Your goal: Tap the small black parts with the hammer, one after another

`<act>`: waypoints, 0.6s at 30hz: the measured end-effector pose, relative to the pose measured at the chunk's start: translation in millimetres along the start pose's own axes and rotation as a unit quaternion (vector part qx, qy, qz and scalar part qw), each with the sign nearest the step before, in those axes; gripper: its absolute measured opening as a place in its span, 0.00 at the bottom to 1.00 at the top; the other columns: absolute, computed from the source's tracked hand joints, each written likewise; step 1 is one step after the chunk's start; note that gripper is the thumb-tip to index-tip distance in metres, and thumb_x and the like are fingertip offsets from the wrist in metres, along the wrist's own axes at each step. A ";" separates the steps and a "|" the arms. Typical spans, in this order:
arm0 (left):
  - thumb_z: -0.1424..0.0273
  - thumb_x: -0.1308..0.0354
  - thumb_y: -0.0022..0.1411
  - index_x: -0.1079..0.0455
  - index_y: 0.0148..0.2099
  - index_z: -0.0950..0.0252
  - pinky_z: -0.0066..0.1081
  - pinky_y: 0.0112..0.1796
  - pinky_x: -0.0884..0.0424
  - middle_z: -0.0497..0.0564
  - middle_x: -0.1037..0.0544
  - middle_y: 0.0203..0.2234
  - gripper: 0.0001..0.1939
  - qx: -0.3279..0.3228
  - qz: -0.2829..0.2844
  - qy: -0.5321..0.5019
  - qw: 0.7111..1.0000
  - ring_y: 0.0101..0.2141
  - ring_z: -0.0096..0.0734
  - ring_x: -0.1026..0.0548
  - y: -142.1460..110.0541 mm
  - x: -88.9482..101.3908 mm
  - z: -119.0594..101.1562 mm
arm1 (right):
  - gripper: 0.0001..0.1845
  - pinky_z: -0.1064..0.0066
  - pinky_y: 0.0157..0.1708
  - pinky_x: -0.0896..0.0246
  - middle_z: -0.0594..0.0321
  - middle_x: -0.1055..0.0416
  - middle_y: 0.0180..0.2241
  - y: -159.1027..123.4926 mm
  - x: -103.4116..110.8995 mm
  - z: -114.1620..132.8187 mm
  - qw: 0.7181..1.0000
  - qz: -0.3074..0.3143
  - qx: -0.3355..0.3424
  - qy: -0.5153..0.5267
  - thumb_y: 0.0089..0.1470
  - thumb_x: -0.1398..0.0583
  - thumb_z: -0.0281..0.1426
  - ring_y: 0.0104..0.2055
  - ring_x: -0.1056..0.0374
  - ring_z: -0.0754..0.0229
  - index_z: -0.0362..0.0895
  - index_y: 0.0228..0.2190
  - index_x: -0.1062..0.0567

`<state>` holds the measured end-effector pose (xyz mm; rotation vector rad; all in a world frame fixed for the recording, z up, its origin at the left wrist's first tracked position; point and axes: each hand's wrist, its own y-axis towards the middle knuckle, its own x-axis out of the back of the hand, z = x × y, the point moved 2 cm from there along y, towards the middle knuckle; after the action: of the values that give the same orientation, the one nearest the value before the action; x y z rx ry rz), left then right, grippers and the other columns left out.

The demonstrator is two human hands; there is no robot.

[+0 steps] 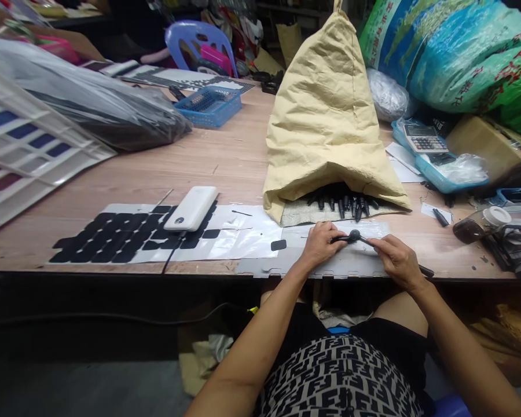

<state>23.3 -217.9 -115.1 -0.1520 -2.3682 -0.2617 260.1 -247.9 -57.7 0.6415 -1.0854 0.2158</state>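
Note:
My left hand (322,245) is closed, its fingertips pinching a small black part with a rounded head (355,235). My right hand (397,258) is wrapped round a slim tool with a metal shaft (364,240); its black end (426,271) sticks out behind the palm. The shaft's tip meets the rounded head of the part, and its exact shape is too small to tell. Both hands are over a translucent plastic sheet (260,267) at the table's front edge. Just beyond them, several black pieces (341,207) spill from the mouth of a yellow woven sack (325,116).
To the left, a white power bank (191,208) with a cable lies on a sheet of black stickers (99,237). A blue basket (211,107) stands farther back. On the right are a calculator (425,140), a jar with a white lid (473,229) and a loose black piece (440,218).

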 end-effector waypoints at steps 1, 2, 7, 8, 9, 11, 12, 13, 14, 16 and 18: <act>0.64 0.34 0.62 0.18 0.47 0.55 0.42 0.49 0.36 0.49 0.23 0.39 0.10 0.000 0.002 0.000 1.000 0.46 0.41 0.31 0.2 0.0 -0.1 | 0.17 0.72 0.38 0.32 0.62 0.24 0.37 -0.3 1.2 -3.0 1.000 -0.007 -0.006 -0.001 0.68 0.46 0.31 0.39 0.27 0.61 0.53 0.51 0.20; 0.64 0.34 0.62 0.18 0.47 0.55 0.42 0.48 0.36 0.50 0.23 0.39 0.10 0.000 0.005 0.001 1.000 0.46 0.42 0.31 0.5 0.1 -0.1 | 0.17 0.72 0.38 0.32 0.62 0.23 0.38 -0.6 3.1 -7.2 1.000 -0.018 -0.013 -0.004 0.68 0.45 0.31 0.40 0.26 0.61 0.53 0.52 0.21; 0.64 0.34 0.63 0.18 0.47 0.55 0.42 0.48 0.36 0.50 0.24 0.39 0.10 0.001 0.013 0.001 1.000 0.46 0.42 0.31 0.2 1.4 0.3 | 0.15 0.69 0.37 0.35 0.62 0.23 0.37 -5.6 19.3 -50.3 0.993 -0.071 -0.028 -0.086 0.66 0.43 0.32 0.40 0.27 0.59 0.50 0.48 0.19; 0.64 0.34 0.62 0.18 0.47 0.55 0.42 0.48 0.36 0.50 0.24 0.39 0.10 -0.003 0.016 0.000 1.000 0.46 0.42 0.31 -0.3 1.9 0.2 | 0.14 0.68 0.37 0.35 0.62 0.23 0.36 -7.8 22.2 -62.0 0.991 -0.073 -0.030 -0.107 0.65 0.43 0.32 0.40 0.28 0.58 0.50 0.47 0.18; 0.64 0.33 0.62 0.18 0.46 0.54 0.42 0.49 0.36 0.50 0.24 0.40 0.10 -0.009 0.020 -0.002 1.000 0.46 0.42 0.31 -0.9 2.3 0.1 | 0.15 0.67 0.37 0.36 0.61 0.23 0.37 -10.0 24.3 -73.8 0.990 -0.066 -0.031 -0.123 0.65 0.43 0.32 0.40 0.28 0.57 0.50 0.47 0.18; 0.64 0.32 0.60 0.18 0.46 0.53 0.43 0.51 0.37 0.49 0.24 0.41 0.10 -0.025 0.029 -0.005 0.999 0.47 0.42 0.31 -1.9 3.7 -0.5 | 0.15 0.65 0.39 0.36 0.61 0.23 0.37 -14.8 26.4 -95.4 0.988 -0.052 -0.041 -0.140 0.64 0.43 0.33 0.41 0.29 0.55 0.50 0.47 0.18; 0.65 0.31 0.60 0.18 0.45 0.53 0.44 0.52 0.38 0.49 0.23 0.41 0.10 -0.032 0.033 -0.008 0.999 0.48 0.42 0.31 -2.2 4.7 -0.8 | 0.15 0.65 0.40 0.36 0.60 0.23 0.37 -17.0 26.5 -104.1 0.988 -0.046 -0.046 -0.137 0.64 0.43 0.33 0.41 0.29 0.55 0.49 0.46 0.18; 0.65 0.30 0.59 0.18 0.44 0.53 0.44 0.53 0.39 0.49 0.23 0.42 0.10 -0.039 0.038 -0.010 0.998 0.48 0.42 0.31 -2.3 5.7 -1.2 | 0.14 0.64 0.41 0.36 0.60 0.23 0.37 -18.9 25.9 -111.3 0.989 -0.043 -0.052 -0.132 0.64 0.42 0.34 0.41 0.29 0.54 0.49 0.46 0.18; 0.65 0.30 0.58 0.17 0.44 0.52 0.45 0.53 0.39 0.49 0.23 0.43 0.10 -0.044 0.042 -0.011 0.998 0.49 0.42 0.31 -2.4 6.9 -1.6 | 0.14 0.63 0.42 0.36 0.60 0.24 0.37 -20.5 24.9 -116.7 0.990 -0.042 -0.057 -0.125 0.63 0.42 0.34 0.42 0.29 0.54 0.49 0.46 0.19; 0.65 0.29 0.57 0.17 0.43 0.52 0.46 0.54 0.40 0.49 0.22 0.44 0.10 -0.056 0.050 -0.009 0.997 0.49 0.43 0.31 -3.5 9.0 -3.2 | 0.14 0.63 0.43 0.36 0.60 0.24 0.38 -22.8 22.2 -123.1 0.990 -0.043 -0.067 -0.116 0.63 0.42 0.35 0.43 0.30 0.54 0.49 0.47 0.19; 0.65 0.29 0.57 0.17 0.42 0.53 0.47 0.56 0.40 0.49 0.22 0.46 0.09 -0.075 0.061 -0.006 0.995 0.51 0.45 0.31 -8.3 9.7 -7.0 | 0.15 0.63 0.43 0.37 0.60 0.24 0.38 -24.3 19.4 -125.3 0.989 -0.044 -0.073 -0.120 0.63 0.42 0.35 0.43 0.31 0.54 0.49 0.47 0.19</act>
<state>19.5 -227.2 -104.7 -0.3692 -2.3390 -0.3803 374.8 -197.1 -88.6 0.5910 -1.2879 -0.0185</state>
